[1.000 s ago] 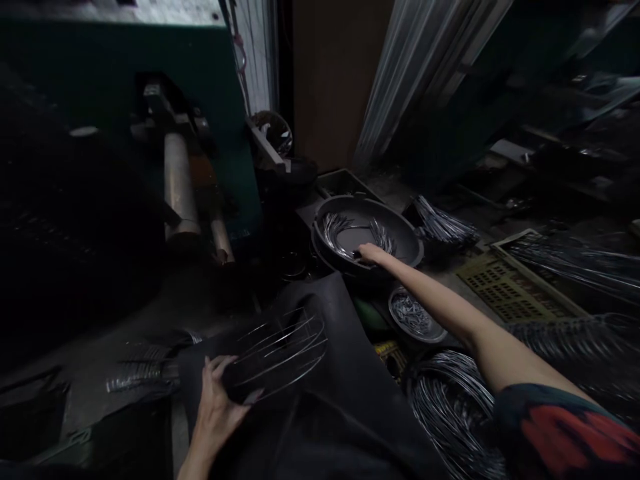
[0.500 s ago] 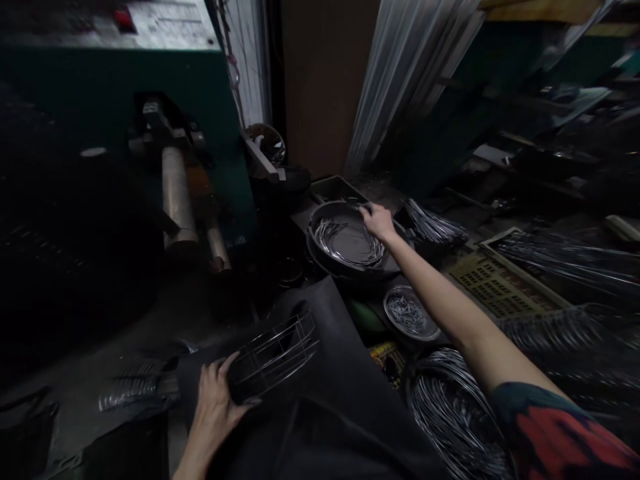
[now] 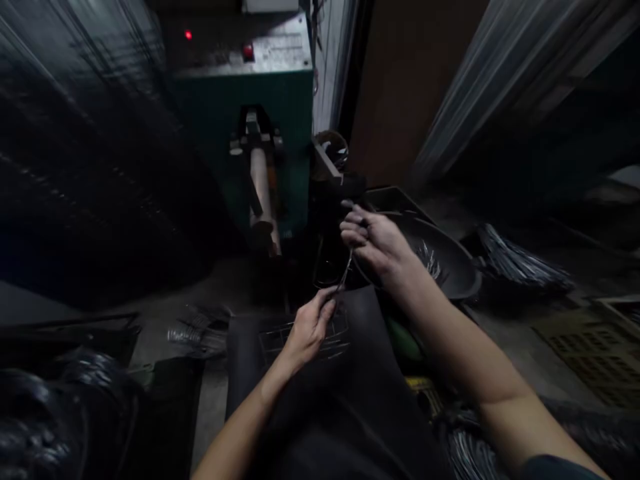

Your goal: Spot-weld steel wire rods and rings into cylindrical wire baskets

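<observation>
One thin bent wire (image 3: 346, 272) between left hand (image 3: 309, 328) and right hand (image 3: 379, 243)

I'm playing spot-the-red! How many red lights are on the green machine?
2: a tiny glowing red light on the dark panel, and a round red button-like light right of it. Others may be hidden.

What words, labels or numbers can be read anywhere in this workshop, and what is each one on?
Pale plate on the green machine's control panel: printed lines, too small and blurred to read.
Red button beside that plate: no readable marking.
Yellow packet low on the right: dark marks, too dim and blurred to read.
No word, brand or number can be read in this view.
</observation>
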A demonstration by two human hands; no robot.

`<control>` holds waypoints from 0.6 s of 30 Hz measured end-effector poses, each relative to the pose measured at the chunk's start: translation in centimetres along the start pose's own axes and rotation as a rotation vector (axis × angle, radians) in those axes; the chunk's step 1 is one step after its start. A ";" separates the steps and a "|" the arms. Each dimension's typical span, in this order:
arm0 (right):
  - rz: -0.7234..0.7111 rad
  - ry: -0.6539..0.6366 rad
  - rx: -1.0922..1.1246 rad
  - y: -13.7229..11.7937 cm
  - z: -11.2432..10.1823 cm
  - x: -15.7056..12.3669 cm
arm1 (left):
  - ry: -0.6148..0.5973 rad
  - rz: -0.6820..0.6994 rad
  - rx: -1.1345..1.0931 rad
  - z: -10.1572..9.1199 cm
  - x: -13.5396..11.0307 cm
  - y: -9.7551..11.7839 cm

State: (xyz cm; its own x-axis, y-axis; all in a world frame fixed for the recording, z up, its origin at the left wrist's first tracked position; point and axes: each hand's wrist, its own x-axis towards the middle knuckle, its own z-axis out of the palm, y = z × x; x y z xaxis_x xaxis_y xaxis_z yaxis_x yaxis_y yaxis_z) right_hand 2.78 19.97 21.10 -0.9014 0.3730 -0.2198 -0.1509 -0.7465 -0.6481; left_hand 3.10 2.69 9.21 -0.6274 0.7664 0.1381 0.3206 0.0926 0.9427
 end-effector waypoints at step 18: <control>-0.117 -0.053 -0.392 6.7 -2.7 -0.8 | 0.290 -0.251 -0.625 2.3 1.4 0.7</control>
State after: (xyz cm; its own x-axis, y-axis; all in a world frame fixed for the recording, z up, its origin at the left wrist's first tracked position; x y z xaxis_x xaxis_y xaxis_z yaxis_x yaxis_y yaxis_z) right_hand 3.57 16.17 14.95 -0.9086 0.4062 -0.0973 -0.0964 -0.4306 -0.8974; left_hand 4.06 5.31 9.32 -0.8192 0.5625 -0.1118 -0.2681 -0.2033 0.9417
